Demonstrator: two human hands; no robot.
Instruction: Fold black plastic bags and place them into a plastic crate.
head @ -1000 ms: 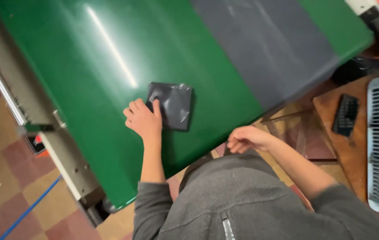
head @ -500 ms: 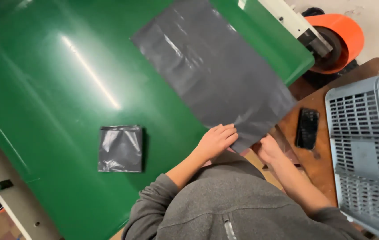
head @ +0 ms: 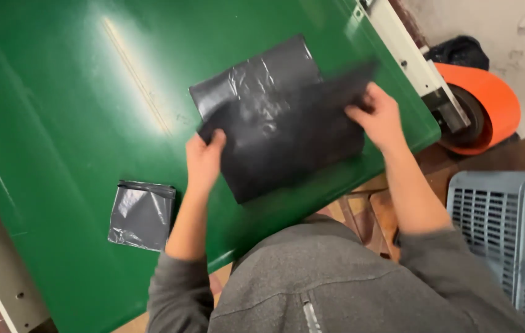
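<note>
one bag folded, a second halfway over

a small, square folded bag (head: 141, 215) of dark grey plastic lies flat on the green table (head: 59, 123), near the person's left forearm and well apart from both hands. judging by its compact shape, that piece is done.

the work in hand is the larger dark plastic bag (head: 281, 123), which lies spread on the table in front of the person. its near layer is doubled over the far one, so a lighter, shinier strip of the lower layer shows along the far edge. the fold looks begun but not pressed flat, and the sheet is far bigger than the finished square, so several folds appear to be left.

the left hand (head: 204, 159) grips the left edge of the upper layer, fingers curled around it. the right hand (head: 381, 117) pinches the right corner of the same layer, which is blurred there, so the exact hold is hard to make out.

off the table's right end sit an orange roll (head: 490, 102) and a grey slatted crate (head: 503, 228).
</note>
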